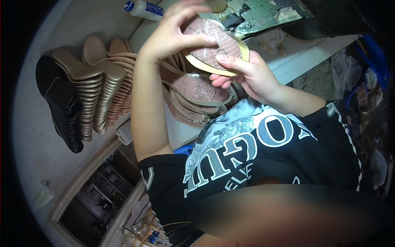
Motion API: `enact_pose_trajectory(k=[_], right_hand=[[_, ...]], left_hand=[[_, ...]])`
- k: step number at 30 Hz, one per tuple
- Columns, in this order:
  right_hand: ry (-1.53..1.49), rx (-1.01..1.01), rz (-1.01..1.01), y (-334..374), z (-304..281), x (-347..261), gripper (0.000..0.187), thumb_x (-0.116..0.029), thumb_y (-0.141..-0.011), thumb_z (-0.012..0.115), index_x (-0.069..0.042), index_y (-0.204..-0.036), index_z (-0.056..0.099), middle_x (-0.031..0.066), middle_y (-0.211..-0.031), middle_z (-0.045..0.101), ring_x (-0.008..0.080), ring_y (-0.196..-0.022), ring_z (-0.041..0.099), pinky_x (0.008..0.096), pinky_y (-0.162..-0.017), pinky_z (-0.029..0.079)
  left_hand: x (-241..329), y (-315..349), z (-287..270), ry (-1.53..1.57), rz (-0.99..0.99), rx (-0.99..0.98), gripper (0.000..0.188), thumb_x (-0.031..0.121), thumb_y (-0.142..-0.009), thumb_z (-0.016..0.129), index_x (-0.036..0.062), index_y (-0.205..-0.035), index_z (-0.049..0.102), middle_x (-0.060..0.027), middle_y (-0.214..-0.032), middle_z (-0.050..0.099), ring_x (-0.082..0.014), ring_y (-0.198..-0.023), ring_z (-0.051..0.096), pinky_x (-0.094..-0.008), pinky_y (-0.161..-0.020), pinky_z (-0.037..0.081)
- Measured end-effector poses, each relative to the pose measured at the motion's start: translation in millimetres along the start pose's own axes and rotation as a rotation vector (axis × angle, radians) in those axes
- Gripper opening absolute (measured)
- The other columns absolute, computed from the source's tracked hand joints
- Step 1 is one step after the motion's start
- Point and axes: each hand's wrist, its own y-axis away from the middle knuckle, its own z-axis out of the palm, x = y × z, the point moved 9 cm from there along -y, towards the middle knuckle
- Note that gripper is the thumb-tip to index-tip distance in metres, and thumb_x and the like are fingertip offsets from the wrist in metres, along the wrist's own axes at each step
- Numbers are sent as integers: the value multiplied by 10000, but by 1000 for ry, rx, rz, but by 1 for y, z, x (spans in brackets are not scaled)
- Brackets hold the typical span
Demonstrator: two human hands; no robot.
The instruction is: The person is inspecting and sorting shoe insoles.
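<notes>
Holding a sole piece (220,46), pinkish brown with a pale line grid and a yellow rim, at twelve o'clock above the desk (183,129), patterned face toward the view. Gripping it at its four-o'clock edge with the right hand (258,76), pressing the thumb onto the patterned face and curling the fingers narrowly beneath. Laying the left hand (173,36) at the piece's ten-o'clock end, thumb stretched across the face, other fingers raised toward twelve and blurred. Cannot tell whether those fingers close on the piece too.

Just beyond the held piece, toward six o'clock, showing a pile of similar pieces (193,85) on the desk, overlapping one another. Toward nine to ten o'clock, showing nested rows of soles: a black row (61,103) outermost, then bronze rows (88,80), then a pink row (121,72). Near eleven, showing a white bottle (146,10) with a blue cap, tipped on its side. At one, showing a ragged green sheet (269,14); at two, a clear plastic bag (343,68).
</notes>
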Motion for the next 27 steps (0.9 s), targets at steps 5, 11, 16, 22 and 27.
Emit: enact_pose_trajectory(k=[5,11,16,22,27], right_hand=[[38,61,5,-5,-3,-3,317,-256,-917,579,32,-1042,621,146,-844,681,170,-691,681,227,-608,535],[113,111,-40,-3,-5,-12,354,-295,-921,582,39,-1026,628,142,-882,686,158,-722,687,208,-612,545],[130,118,-20,-5,-6,-16,362,-295,-920,583,50,-1022,622,137,-902,681,162,-742,691,194,-606,547],[108,83,-13,-7,-7,-16,371,-302,-908,596,57,-998,617,144,-900,679,168,-755,692,200,-600,551],[150,92,-31,-10,-18,-16,341,-315,-875,636,20,-939,643,116,-850,681,157,-703,678,218,-623,554]], left_hand=[[-23,0,15,98,-280,-230,477,350,-712,782,23,-1012,605,-50,-919,611,-140,-880,550,-290,-794,443],[-14,11,8,20,-269,-186,440,363,-764,748,7,-969,591,-36,-842,580,-105,-798,524,-250,-723,438],[-22,25,16,220,-430,-189,399,347,-815,710,5,-973,577,-13,-815,568,-89,-763,508,-236,-690,435],[-13,38,16,298,-602,-189,360,344,-847,682,12,-942,580,-2,-798,567,-60,-730,491,-212,-650,418],[-11,51,23,400,-715,-133,501,460,-770,713,-24,-852,613,-57,-717,601,-111,-624,536,-262,-551,436]])
